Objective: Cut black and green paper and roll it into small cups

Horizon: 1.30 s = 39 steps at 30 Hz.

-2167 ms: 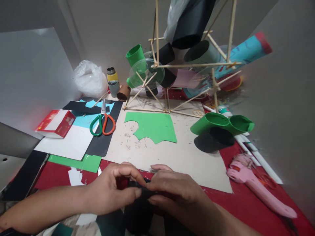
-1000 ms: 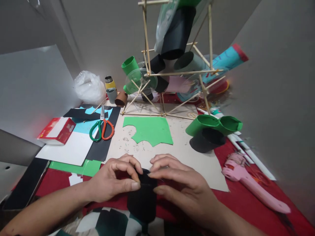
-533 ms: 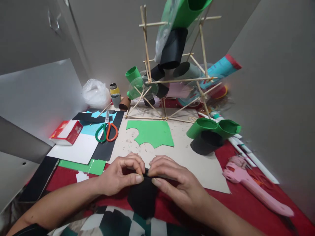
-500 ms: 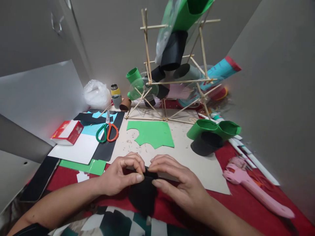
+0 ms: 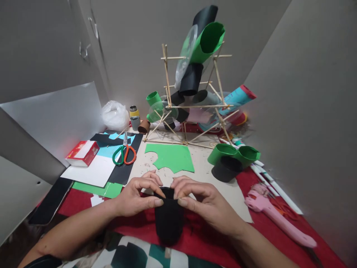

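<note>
Both my hands pinch the top edge of a rolled black paper tube point(image 5: 169, 219) held low over the red mat near me. My left hand point(image 5: 138, 195) grips its left rim between thumb and fingers. On the right rim my right hand point(image 5: 202, 201) does the same. The fingertips of the two hands almost meet above the tube's opening. The tube's lower end hangs toward my lap.
A wooden stick frame point(image 5: 192, 108) carrying green and black paper tubes stands at the back. A green cut sheet point(image 5: 170, 157) lies on beige card; scissors point(image 5: 124, 153), a red box point(image 5: 82, 152), green and black cups point(image 5: 232, 162) and a pink tool point(image 5: 275, 219) lie around.
The view has tilted up, so more of the stick frame's top shows. My hands stay pinched on the black tube, which has turned more upright.
</note>
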### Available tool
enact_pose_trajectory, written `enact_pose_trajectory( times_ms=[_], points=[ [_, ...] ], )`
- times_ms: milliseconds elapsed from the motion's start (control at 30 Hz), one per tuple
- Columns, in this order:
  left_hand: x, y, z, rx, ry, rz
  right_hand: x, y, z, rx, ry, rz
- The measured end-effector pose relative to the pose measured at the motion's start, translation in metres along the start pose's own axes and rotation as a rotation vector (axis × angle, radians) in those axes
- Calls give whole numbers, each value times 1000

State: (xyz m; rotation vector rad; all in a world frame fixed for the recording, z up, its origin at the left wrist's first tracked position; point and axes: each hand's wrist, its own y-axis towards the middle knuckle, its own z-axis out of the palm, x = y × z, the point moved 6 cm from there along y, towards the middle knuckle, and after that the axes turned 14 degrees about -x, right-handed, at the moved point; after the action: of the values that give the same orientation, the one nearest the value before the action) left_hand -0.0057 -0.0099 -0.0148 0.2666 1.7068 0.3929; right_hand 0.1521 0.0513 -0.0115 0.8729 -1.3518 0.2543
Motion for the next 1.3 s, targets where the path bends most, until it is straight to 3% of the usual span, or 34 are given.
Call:
enact_pose_trajectory(
  times_ms=[300, 633, 800, 933, 1167, 1300],
  points=[
    [-4, -3, 8, 79, 194, 48, -5, 1, 12, 7, -112, -103],
    [-21, 9, -2, 174, 208, -5, -5, 3, -1, 27, 53, 55],
    [-25, 15, 6, 204, 252, 8, -7, 4, 1, 1, 18, 5],
    [-23, 19, 9, 181, 251, 37, -5, 4, 0, -40, -38, -64],
    [-2, 19, 7, 17, 165, 87, 5, 3, -2, -29, -160, -160],
    [3, 16, 13, 27, 91, 89, 13, 0, -2, -15, -246, -217]
  ],
)
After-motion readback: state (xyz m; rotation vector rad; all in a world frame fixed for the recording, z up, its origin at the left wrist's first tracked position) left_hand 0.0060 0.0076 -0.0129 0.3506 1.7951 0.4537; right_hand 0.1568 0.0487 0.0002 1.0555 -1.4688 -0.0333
